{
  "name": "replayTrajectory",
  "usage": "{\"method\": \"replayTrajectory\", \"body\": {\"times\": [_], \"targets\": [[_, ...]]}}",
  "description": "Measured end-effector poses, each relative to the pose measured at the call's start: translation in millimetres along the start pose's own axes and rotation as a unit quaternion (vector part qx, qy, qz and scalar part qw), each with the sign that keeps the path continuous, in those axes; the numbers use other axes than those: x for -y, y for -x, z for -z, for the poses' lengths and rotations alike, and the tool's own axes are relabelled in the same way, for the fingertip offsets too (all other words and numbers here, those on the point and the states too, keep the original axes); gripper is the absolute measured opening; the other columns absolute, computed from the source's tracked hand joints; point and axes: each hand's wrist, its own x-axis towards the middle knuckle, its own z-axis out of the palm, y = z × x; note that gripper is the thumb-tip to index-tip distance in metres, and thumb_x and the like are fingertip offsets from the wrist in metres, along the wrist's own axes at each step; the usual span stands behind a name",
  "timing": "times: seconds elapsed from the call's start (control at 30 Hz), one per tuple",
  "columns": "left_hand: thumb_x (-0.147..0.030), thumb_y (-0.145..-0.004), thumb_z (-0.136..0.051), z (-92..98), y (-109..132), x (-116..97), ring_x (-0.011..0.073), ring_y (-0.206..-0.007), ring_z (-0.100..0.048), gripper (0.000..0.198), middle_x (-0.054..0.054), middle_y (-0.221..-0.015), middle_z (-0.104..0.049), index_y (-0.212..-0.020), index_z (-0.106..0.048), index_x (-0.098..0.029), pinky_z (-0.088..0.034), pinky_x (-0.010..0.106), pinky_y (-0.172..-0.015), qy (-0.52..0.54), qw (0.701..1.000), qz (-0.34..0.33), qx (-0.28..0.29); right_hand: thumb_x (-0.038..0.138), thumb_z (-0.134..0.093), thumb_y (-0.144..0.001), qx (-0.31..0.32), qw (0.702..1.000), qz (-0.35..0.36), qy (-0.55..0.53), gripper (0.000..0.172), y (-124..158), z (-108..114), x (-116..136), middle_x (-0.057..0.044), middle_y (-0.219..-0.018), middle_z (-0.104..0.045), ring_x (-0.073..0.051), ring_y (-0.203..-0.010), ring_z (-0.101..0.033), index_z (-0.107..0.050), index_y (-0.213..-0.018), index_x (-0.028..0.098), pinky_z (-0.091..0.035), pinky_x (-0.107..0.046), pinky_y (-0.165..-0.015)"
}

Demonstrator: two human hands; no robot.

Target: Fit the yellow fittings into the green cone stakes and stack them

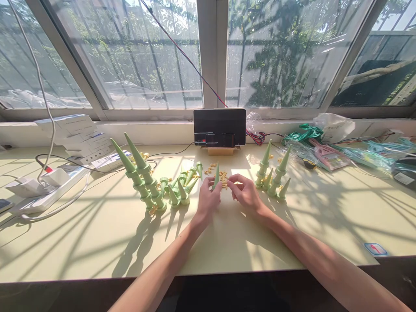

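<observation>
My left hand (209,198) is closed around a pale green pointed spike (216,172), its tip upward. To its right, my right hand (246,193) has thumb and fingertips drawn together beside small yellow pieces (223,174); whatever it pinches is too small to make out. Left of my hands, two tall stacks of green spiked parts (146,184) stand tilted in view. Between them and my left hand are several loose green parts (182,180), some lying down, some upright. More green spiked stacks (276,177) stand right of my right hand.
A dark tablet (219,123) leans on the windowsill, with a phone (221,140) on a small stand before it. White boxes (82,136) and a power strip (53,190) with cables lie at left. Bagged cables (328,151) cover the back right. The table's front edge (227,273) is close.
</observation>
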Motion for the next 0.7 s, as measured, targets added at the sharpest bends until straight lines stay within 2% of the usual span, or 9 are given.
{"method": "replayTrajectory", "body": {"times": [0.23,0.43,0.7], "targets": [[-0.039,-0.082,-0.063,0.4,-1.7,2.0,0.0072,-0.053,-0.05,0.029,0.008,-0.105,-0.064,-0.102,-0.057,-0.019,-0.037,0.022,-0.043,-0.011,1.0,-0.013,0.001,0.048,-0.06,-0.089,0.016,1.0,0.008,0.022,0.029,0.7,-0.3,-2.0,-0.004,-0.092,-0.065,-0.01,-0.051,-0.053,-0.064,-0.094,0.02,-0.042,-0.026,-0.048],[-0.038,-0.08,-0.066,0.4,-2.8,3.4,0.0149,-0.069,-0.061,0.028,0.008,-0.095,-0.068,-0.1,-0.062,-0.019,-0.046,0.025,-0.059,-0.039,0.997,-0.061,-0.02,0.046,-0.061,-0.089,0.015,1.0,0.011,0.025,0.028,0.4,-1.4,-4.5,-0.004,-0.093,-0.066,-0.01,-0.052,-0.052,-0.065,-0.096,0.019,-0.043,-0.026,-0.049],[-0.036,-0.08,-0.068,-0.3,0.6,1.8,0.0163,-0.073,-0.063,0.03,0.007,-0.09,-0.068,-0.103,-0.063,-0.019,-0.048,0.027,-0.065,-0.053,0.996,-0.072,-0.008,0.044,-0.06,-0.089,0.012,0.999,-0.006,0.043,0.026,0.7,0.4,-0.5,-0.002,-0.086,-0.066,-0.01,-0.051,-0.052,-0.065,-0.096,0.019,-0.041,-0.026,-0.052]]}}
